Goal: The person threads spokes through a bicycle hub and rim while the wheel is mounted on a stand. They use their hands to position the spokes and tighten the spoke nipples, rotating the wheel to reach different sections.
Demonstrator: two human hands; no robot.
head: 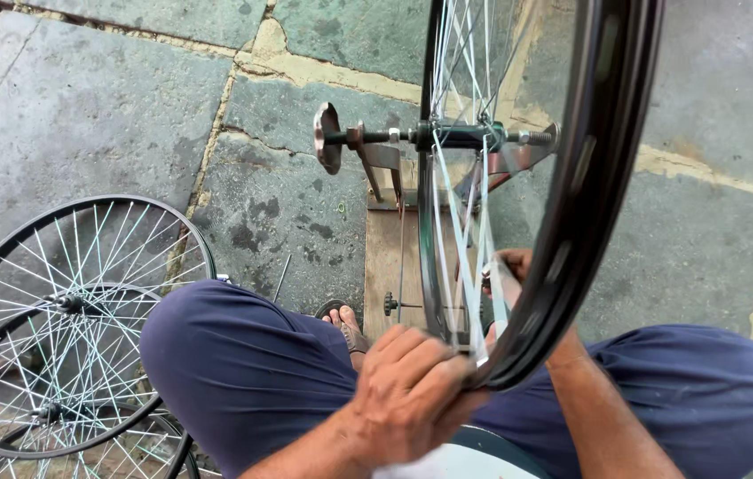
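Two hands work one black wheel (571, 222) standing upright in a stand (367, 155): left hand (407, 390) fingers curl around its rim, right hand (509, 270) reaches among the spokes, grip hidden, with finished-looking wheels (66, 328) stacked left.

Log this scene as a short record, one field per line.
Setting: stone slab floor
Stand: metal truing stand on a wooden base
Held wheel: black bicycle wheel, upright on the stand's axle
Left hand: grips the wheel's rim at its near edge
Right hand: behind the spokes, partly hidden
Other wheels: stacked spoked wheels lying flat at the person's left
Legs: dark blue trousers, sandalled foot
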